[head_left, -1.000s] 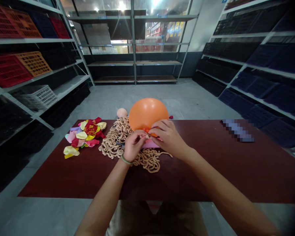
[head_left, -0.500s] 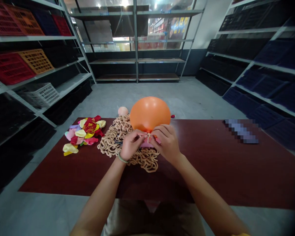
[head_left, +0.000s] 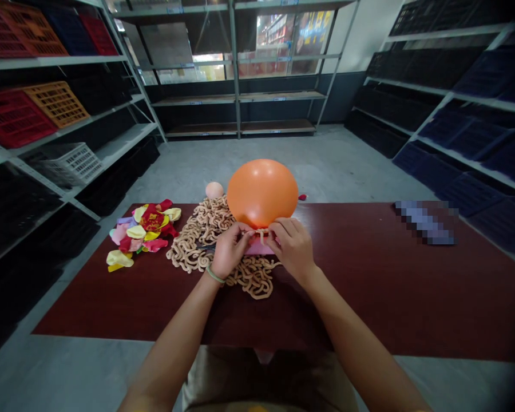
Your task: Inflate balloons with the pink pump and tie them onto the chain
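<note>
An inflated orange balloon (head_left: 262, 191) stands upright at the table's far edge, its neck toward me. Just below it, a short piece of beige cord (head_left: 262, 233) runs between my fingertips, with a loop or knot in its middle. My left hand (head_left: 230, 247) pinches the cord's left end, and my right hand (head_left: 292, 245) pinches the right. Whether the cord circles the balloon's neck is hard to make out. A flat pink item (head_left: 257, 248) lies under the fingers. Around my left hand spreads a tangled heap of beige cord (head_left: 189, 237), with a dark object partly buried in it.
Deflated balloons (head_left: 148, 229) in several colours lie on the left of the brown table (head_left: 369, 286). A pale round ball (head_left: 214, 190) and a small red piece (head_left: 302, 197) sit near the far edge. At right lies a blurred-out item (head_left: 424, 223). Shelves with crates stand around.
My hands have drawn slightly apart, so more of the cord and its knot shows between them. The view has tilted down a little.
</note>
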Demonstrator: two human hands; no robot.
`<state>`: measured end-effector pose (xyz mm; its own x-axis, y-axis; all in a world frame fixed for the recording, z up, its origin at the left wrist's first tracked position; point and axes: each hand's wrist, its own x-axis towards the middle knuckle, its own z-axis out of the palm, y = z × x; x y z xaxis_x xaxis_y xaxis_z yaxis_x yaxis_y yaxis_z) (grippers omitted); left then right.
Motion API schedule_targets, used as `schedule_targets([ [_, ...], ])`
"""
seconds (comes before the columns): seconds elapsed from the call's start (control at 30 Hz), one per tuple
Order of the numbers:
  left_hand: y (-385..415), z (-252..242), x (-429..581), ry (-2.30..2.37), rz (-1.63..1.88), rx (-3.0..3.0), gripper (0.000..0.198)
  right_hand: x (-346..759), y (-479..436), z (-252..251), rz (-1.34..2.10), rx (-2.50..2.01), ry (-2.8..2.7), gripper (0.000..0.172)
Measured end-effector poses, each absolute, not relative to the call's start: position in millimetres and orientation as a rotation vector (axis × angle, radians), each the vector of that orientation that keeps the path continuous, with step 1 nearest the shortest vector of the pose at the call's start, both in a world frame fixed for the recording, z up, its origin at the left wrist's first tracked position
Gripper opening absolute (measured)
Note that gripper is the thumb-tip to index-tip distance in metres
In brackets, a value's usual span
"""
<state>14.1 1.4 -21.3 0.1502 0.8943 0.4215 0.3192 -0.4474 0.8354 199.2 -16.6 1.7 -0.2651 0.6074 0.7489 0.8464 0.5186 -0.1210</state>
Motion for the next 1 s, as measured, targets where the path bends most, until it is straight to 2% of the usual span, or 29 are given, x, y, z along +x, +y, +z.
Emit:
schedule_targets([
  [0.17,3.7,-23.8,15.8,1.16,1.264,1.762,0.02,197.8,-12.7,-6.5,-0.33,-1.269,-1.922,0.014],
  [0.33,2.9,-26.2,18.7,1.084,1.221,1.591,0.021,193.8,-17.4,-7.6,-0.047,-1.232,-1.867,0.013],
  [0.43,3.0,-26.2,17.9,1.087,1.231,1.585,0.022,193.7,-20.4,-5.0,0.201,-1.368,-1.792,0.02],
  [0.6,4.1,-27.7,16.3,1.137,1.247,1.754,0.021,193.0,-21.6,-2.6,0.53,-1.632,-1.729,0.042],
  [1.0,0.4,-25.9,18.5,1.133,1.175,1.944,0.021,188.8,-19.4,-6.5,0.637,-1.588,-1.602,0.038],
])
